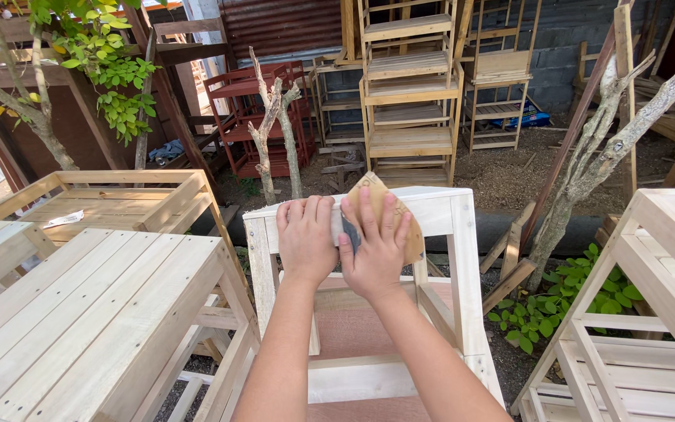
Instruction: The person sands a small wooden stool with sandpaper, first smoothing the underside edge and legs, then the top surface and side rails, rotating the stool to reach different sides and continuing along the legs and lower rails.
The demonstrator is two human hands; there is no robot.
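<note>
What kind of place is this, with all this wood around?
Probably an outdoor woodworking yard: both hands press sandpaper on a pale wooden frame, with stacked wooden shelves and gravel ground behind.
</note>
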